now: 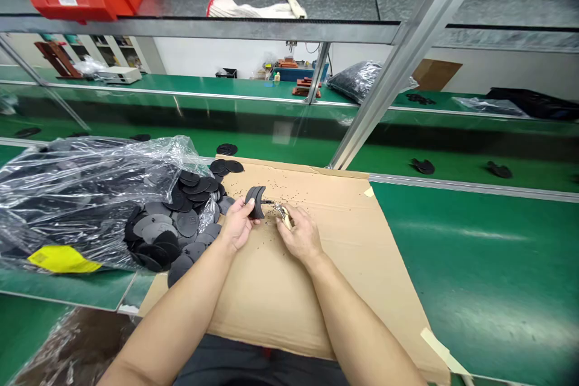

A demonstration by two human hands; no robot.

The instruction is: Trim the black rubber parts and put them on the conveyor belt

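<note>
curved, thin black pieces (256, 201) (rubber or plastic, hard to tell) pinched in left hand (237, 226), above brown cardboard sheet (353, 265) on smooth green table (474, 253). long axis runs roughly fore-and-aft; thin black stem (268, 201) juts right, toward metal cutters with cream handles (286, 218) gripped in right hand (301, 233). judged partway: tiny black crumbs (289, 195) litter sheet, loose pile of flat round black discs (186, 223) lies left; cannot tell which are finished. stem apparently uncut.

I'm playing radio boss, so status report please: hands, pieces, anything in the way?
Left hand: holds curved black pieces. Right hand: holds pliers-like tool. Black specks litter cardboard, nothing visibly blocking.
</note>
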